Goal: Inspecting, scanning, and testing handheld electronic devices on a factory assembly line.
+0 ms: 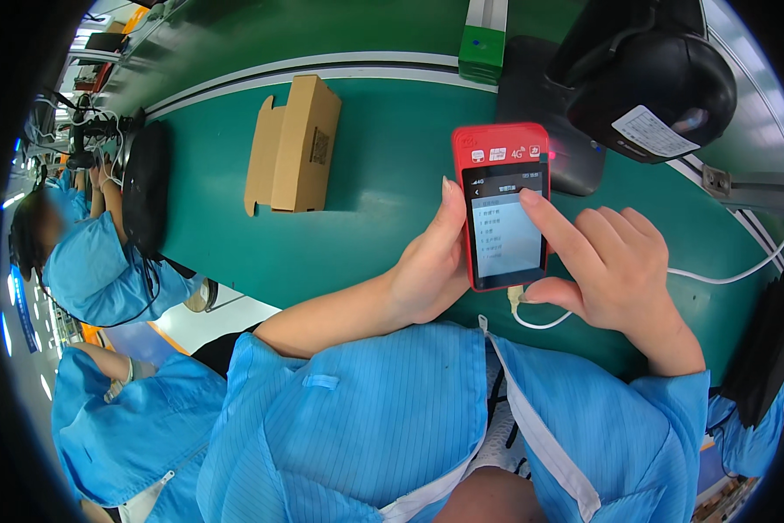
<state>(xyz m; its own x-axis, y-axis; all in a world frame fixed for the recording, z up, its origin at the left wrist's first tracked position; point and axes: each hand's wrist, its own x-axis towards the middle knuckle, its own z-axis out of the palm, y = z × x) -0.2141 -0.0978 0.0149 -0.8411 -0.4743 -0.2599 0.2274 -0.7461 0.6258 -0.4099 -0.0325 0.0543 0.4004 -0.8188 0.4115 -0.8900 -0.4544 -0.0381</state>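
My left hand [434, 248] is wrapped round a red handheld touchscreen terminal [507, 248], its thumb along the left edge. The screen is lit and shows a list. A white cable [542, 325] with a yellowish plug runs into the terminal's lower end. Over the screen, my right hand [614, 261] points with its index finger, the tip at the upper right of the display. Its thumb is held apart near the plug, and the other fingers are loosely bent with nothing in them.
On the green table [392, 113] stands a brown cardboard box [309, 157] with its flap out. A black scanner on a stand [649, 83] rises at the back right, beside a green block [481, 54]. To the left, a black bag [146, 187] lies near another person in blue [117, 261].
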